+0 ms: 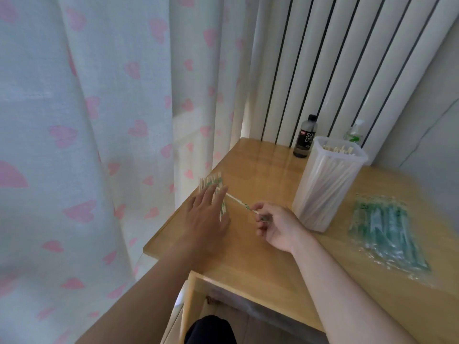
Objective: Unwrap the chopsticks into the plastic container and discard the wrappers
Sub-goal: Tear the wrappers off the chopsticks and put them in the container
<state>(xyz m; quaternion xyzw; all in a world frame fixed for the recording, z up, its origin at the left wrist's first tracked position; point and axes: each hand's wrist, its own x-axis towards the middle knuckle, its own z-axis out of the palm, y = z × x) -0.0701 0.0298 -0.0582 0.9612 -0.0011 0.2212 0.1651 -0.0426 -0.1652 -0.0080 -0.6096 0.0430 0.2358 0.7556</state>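
Bench (pixel 248 259): pale wood, set in a corner, with a curtain (pixel 74 120) of pink hearts to its left and a white radiator (pixel 323 58) behind it.
Left hand (pixel 208 217): palm down at the bench's left edge; grip open, fingers straight and a little spread, resting on the near part of the pile.
Pile (pixel 211 183): wrapped chopsticks with green print, lying at the far left edge of the bench, their ends showing past the left fingertips.
Right hand (pixel 274 225): just right of the left hand and low over the bench; grip closed on one wrapped pair, pinched between thumb and forefinger, the other fingers curled.
Pair (pixel 238 202): thin and slanted, one end in the right pinch, the other reaching the pile under the left fingertips; too blurred to tell the wrapper's detail.
Container (pixel 323 194): tall, cloudy plastic, upright and open at the top, just right of the right hand and apart from it.
Bare chopsticks (pixel 337 148): standing inside the container, tops showing at its mouth.
Wrappers (pixel 387 232): heap of clear and green plastic on the bench, right of the container.
Dark bottle (pixel 304 137): black cap, upright behind the container at the bench's back edge.
Clear bottle (pixel 354 135): green label, partly hidden behind the container's rim.
Knee (pixel 211 328): dark cloth at the bottom edge, below the bench.
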